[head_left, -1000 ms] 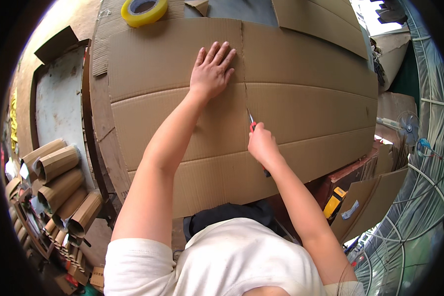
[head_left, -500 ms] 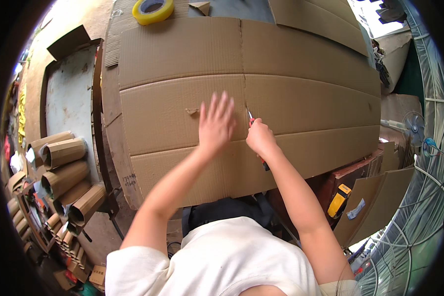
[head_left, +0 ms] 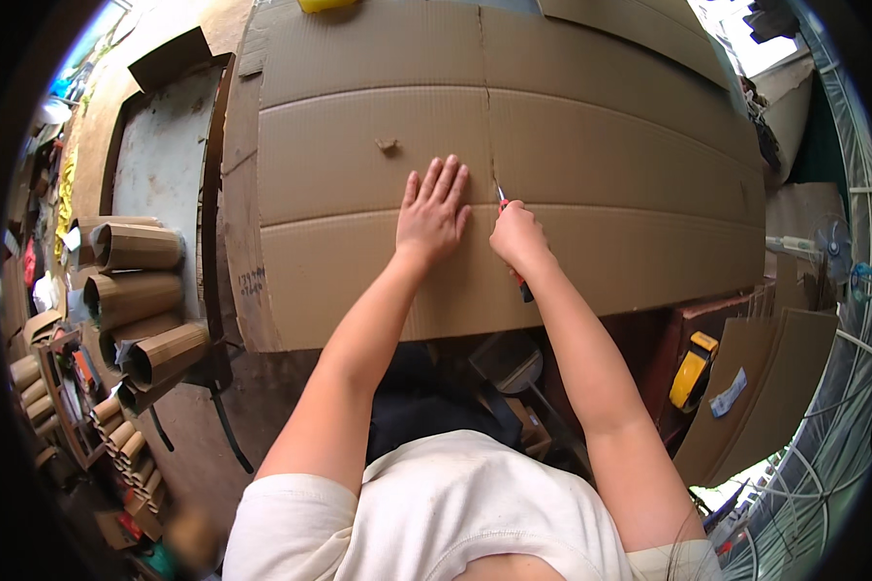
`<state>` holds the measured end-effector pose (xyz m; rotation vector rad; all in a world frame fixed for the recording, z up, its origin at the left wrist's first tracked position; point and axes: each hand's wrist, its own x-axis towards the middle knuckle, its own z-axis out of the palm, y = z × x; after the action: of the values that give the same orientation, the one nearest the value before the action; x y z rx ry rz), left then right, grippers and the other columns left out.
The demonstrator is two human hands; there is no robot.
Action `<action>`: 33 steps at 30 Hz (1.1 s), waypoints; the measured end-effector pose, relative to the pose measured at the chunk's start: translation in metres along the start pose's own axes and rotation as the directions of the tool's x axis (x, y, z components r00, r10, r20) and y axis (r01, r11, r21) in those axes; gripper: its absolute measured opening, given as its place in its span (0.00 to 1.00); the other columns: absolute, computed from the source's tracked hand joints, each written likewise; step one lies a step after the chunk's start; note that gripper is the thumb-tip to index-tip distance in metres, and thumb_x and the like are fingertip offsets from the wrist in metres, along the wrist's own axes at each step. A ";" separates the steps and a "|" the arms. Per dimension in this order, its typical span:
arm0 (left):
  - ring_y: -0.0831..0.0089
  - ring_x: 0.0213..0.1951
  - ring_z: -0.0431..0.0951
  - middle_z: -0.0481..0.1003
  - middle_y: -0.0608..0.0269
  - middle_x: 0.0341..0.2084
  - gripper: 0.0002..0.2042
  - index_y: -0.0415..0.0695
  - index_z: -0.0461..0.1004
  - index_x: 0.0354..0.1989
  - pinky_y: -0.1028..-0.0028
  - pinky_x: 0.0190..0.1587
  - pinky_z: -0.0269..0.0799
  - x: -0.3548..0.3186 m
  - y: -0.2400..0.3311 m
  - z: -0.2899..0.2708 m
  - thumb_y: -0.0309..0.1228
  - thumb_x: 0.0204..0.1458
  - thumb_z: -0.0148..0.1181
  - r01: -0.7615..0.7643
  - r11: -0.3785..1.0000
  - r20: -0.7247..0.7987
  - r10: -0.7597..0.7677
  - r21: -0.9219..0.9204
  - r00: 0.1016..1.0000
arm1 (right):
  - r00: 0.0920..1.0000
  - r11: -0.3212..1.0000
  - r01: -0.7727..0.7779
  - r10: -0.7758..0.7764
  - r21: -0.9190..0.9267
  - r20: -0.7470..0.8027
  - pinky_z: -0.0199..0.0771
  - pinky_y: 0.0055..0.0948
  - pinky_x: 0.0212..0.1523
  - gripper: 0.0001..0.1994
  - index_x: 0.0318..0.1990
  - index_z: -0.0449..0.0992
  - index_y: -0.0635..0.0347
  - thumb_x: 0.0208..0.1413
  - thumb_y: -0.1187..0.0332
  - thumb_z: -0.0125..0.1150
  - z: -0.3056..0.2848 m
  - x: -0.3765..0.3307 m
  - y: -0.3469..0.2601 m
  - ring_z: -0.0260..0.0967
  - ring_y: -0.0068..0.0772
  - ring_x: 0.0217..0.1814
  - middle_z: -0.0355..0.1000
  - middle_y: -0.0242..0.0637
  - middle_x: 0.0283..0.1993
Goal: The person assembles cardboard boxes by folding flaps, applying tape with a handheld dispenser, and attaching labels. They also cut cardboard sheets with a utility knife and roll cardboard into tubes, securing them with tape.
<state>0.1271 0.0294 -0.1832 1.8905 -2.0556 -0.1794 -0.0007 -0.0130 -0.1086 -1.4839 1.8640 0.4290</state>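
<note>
A large brown cardboard sheet (head_left: 358, 174), crossed by creases, lies in front of me. My left hand (head_left: 431, 218) rests flat on it, fingers stretched out, just left of a cut line (head_left: 486, 97). My right hand (head_left: 521, 237) is closed around a utility knife (head_left: 503, 204) with a red and black handle. Its bare blade points away from me and touches the sheet at the near end of the cut, just beyond the nearest crease. Most of the handle is hidden in my fist. A small torn cardboard flap (head_left: 387, 146) shows beyond my left hand.
A yellow tape roll (head_left: 326, 4) sits at the far edge, partly out of view. Cardboard tubes (head_left: 138, 247) are stacked on the left beside a metal-topped table (head_left: 160, 155). At the right are a yellow tape measure (head_left: 694, 372), upright cardboard panels (head_left: 775, 387) and a fan (head_left: 833, 250).
My right hand has drawn the knife toward me, and the cut is longer. My left hand has shifted nearer along the sheet and now lies still. The whole view has tilted.
</note>
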 end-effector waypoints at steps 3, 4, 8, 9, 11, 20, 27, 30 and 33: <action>0.67 0.64 0.47 0.50 0.65 0.63 0.27 0.50 0.53 0.62 0.59 0.64 0.38 -0.002 -0.001 0.006 0.44 0.53 0.42 -0.018 1.000 -0.046 0.019 0.025 0.999 | 1.000 0.998 -0.004 0.004 -0.060 0.000 0.69 0.42 0.47 0.15 0.45 0.60 0.69 0.51 0.70 0.48 0.015 -0.027 0.017 0.67 0.50 0.50 0.68 0.53 0.47; 0.67 0.64 0.47 0.50 0.65 0.63 0.27 0.50 0.53 0.62 0.59 0.64 0.38 -0.002 -0.001 0.007 0.44 0.53 0.42 -0.022 0.999 -0.056 0.024 0.034 0.998 | 1.000 0.998 -0.006 0.006 -0.064 0.002 0.69 0.42 0.47 0.15 0.45 0.60 0.69 0.52 0.70 0.48 0.020 -0.036 0.021 0.67 0.50 0.50 0.68 0.53 0.47; 0.68 0.64 0.48 0.50 0.67 0.63 0.27 0.53 0.53 0.62 0.60 0.63 0.39 -0.002 -0.001 0.009 0.46 0.54 0.42 -0.028 0.996 -0.071 0.034 0.086 0.997 | 1.000 0.997 -0.009 0.008 -0.080 -0.007 0.69 0.42 0.47 0.14 0.45 0.60 0.69 0.52 0.71 0.46 0.042 -0.065 0.042 0.67 0.50 0.50 0.68 0.54 0.46; 0.68 0.64 0.48 0.50 0.67 0.63 0.26 0.53 0.53 0.62 0.60 0.63 0.40 -0.002 -0.001 0.010 0.46 0.54 0.42 -0.030 0.995 -0.074 0.037 0.093 0.997 | 1.000 0.996 -0.008 0.007 -0.089 -0.012 0.69 0.42 0.47 0.14 0.45 0.59 0.69 0.52 0.71 0.46 0.047 -0.071 0.048 0.67 0.50 0.50 0.68 0.54 0.46; 0.68 0.64 0.48 0.51 0.67 0.63 0.26 0.54 0.53 0.62 0.60 0.63 0.40 -0.001 -0.001 0.013 0.46 0.54 0.42 -0.042 0.994 -0.090 0.050 0.098 0.995 | 1.000 0.997 -0.003 0.001 -0.078 -0.027 0.69 0.42 0.46 0.13 0.44 0.60 0.69 0.53 0.71 0.45 0.058 -0.085 0.061 0.68 0.51 0.49 0.69 0.55 0.45; 0.69 0.65 0.45 0.49 0.67 0.63 0.26 0.53 0.52 0.62 0.62 0.64 0.37 -0.005 -0.009 0.021 0.46 0.55 0.38 -0.059 0.988 -0.064 0.069 0.146 0.996 | 0.983 0.991 0.056 -0.034 -0.121 0.178 0.68 0.40 0.46 0.19 0.49 0.62 0.68 0.47 0.73 0.47 0.151 -0.187 0.173 0.68 0.51 0.46 0.68 0.56 0.43; 0.68 0.64 0.48 0.51 0.66 0.62 0.26 0.52 0.52 0.62 0.62 0.64 0.39 -0.003 -0.009 0.022 0.47 0.55 0.38 -0.068 0.981 -0.109 0.089 0.180 0.990 | 0.992 0.992 -0.117 0.119 0.037 -0.045 0.66 0.51 0.39 0.10 0.37 0.62 0.63 0.53 0.66 0.50 0.136 -0.203 0.236 0.67 0.61 0.38 0.70 0.57 0.33; 0.67 0.64 0.47 0.50 0.65 0.63 0.26 0.52 0.52 0.62 0.62 0.64 0.38 -0.003 -0.007 0.016 0.47 0.55 0.39 -0.056 0.989 -0.090 0.068 0.139 0.994 | 0.994 0.909 0.094 -0.065 0.405 -0.084 0.65 0.50 0.36 0.13 0.36 0.60 0.65 0.52 0.63 0.51 0.100 -0.167 0.199 0.64 0.64 0.35 0.68 0.62 0.31; 0.67 0.65 0.46 0.49 0.65 0.63 0.26 0.52 0.52 0.62 0.62 0.64 0.37 -0.001 -0.006 0.007 0.46 0.55 0.40 -0.028 0.994 -0.044 0.033 0.106 0.998 | 0.994 0.752 0.090 -0.107 0.653 -0.014 0.72 0.32 0.25 0.15 0.44 0.62 0.63 0.48 0.70 0.53 0.048 -0.155 0.138 0.70 0.35 0.23 0.68 0.43 0.24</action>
<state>0.1304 0.0290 -0.1914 1.9040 -2.1001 -0.0207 -0.1015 0.1676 -0.0567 -1.0662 1.6533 -0.2551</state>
